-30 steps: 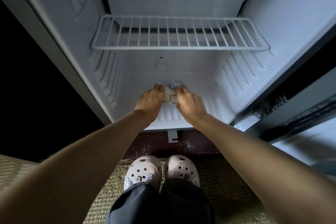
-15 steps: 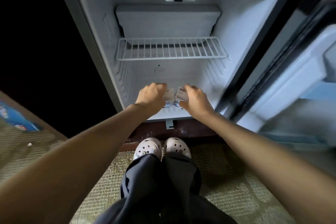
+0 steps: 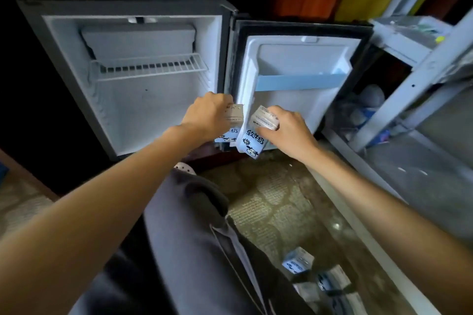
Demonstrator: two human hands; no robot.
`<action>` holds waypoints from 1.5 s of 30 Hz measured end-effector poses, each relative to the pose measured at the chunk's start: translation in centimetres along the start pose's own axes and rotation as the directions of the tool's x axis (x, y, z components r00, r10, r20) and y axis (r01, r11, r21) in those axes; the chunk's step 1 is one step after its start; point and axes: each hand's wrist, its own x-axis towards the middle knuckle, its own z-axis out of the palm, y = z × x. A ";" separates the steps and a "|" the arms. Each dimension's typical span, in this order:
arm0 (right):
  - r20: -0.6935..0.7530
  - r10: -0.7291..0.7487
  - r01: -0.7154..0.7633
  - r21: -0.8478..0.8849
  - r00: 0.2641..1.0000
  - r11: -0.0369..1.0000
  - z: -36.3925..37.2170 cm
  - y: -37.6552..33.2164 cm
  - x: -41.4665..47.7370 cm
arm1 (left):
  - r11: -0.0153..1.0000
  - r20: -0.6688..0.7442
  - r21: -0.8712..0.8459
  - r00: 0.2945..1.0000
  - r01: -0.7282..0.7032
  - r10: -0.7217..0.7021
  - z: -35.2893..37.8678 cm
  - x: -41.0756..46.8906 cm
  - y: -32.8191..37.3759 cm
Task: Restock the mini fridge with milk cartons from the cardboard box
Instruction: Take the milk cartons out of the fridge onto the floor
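Milk cartons (head view): two small white-and-blue paper cartons printed with a cartoon cow. The left carton (image 3: 234,115) and the right carton (image 3: 252,139) were held in the air just beside each other. They were in front of the fridge's lower edge, where cabinet met door, and neither was inside.
Left hand (image 3: 206,116): grasped the left carton from above, fingers curled over its top, with the carton hanging roughly upright.
Right hand (image 3: 290,132): gripped the right carton at its top end, with the carton tilted and its bottom pointing down toward the floor.
Mini fridge (image 3: 158,115): a small grey cabinet with a white plastic lining stood open.
Wire shelf (image 3: 151,68): a white wire rack sat high in the cabinet, just under the white freezer box (image 3: 138,41).
Fridge door (image 3: 302,105): the white-lined door with a black seal was swung wide to the right, with a pale blue rail (image 3: 299,82) across its middle.
Spare cartons (image 3: 298,262): more white-and-blue cartons lay low on the right, blurred, and what held them could not be told.
Floor: a tan woven mat (image 3: 271,202) lay under the person's dark grey trousers (image 3: 192,225), and part of a white perforated clog (image 3: 184,169) showed.
Right side: a white metal rack (image 3: 422,71) stood beside the door.
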 end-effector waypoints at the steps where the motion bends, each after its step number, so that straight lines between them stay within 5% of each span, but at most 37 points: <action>1: -0.015 0.030 -0.030 -0.020 0.999 0.999 -1.1 1.0 -1.8 | 0.999 0.019 -0.015 0.999 -0.028 0.029 0.5 -0.6 1.8; 12: -0.130 0.405 -0.403 0.045 0.905 0.914 -6.5 13.3 -21.6 | 0.951 0.268 -0.112 0.913 -0.289 0.308 11.5 -8.6 18.8; 17: -0.149 0.533 -0.529 0.074 0.833 0.846 -6.5 17.9 -28.7 | 0.913 0.434 -0.136 0.805 -0.386 0.405 17.5 -12.9 23.1; 28: -0.248 0.829 -0.825 0.153 0.501 0.544 -1.1 26.7 -44.7 | 0.882 0.727 -0.083 0.577 -0.465 0.372 26.0 -21.1 27.3; 39: 0.015 0.964 -0.958 0.124 0.264 0.260 8.3 31.7 -46.6 | 0.891 0.751 -0.072 0.564 -0.448 0.344 26.4 -22.4 25.3; 45: 0.067 0.973 -0.975 0.002 0.223 0.223 9.4 32.9 -46.2 | 0.904 0.743 -0.072 0.582 -0.421 0.330 26.5 -22.6 24.6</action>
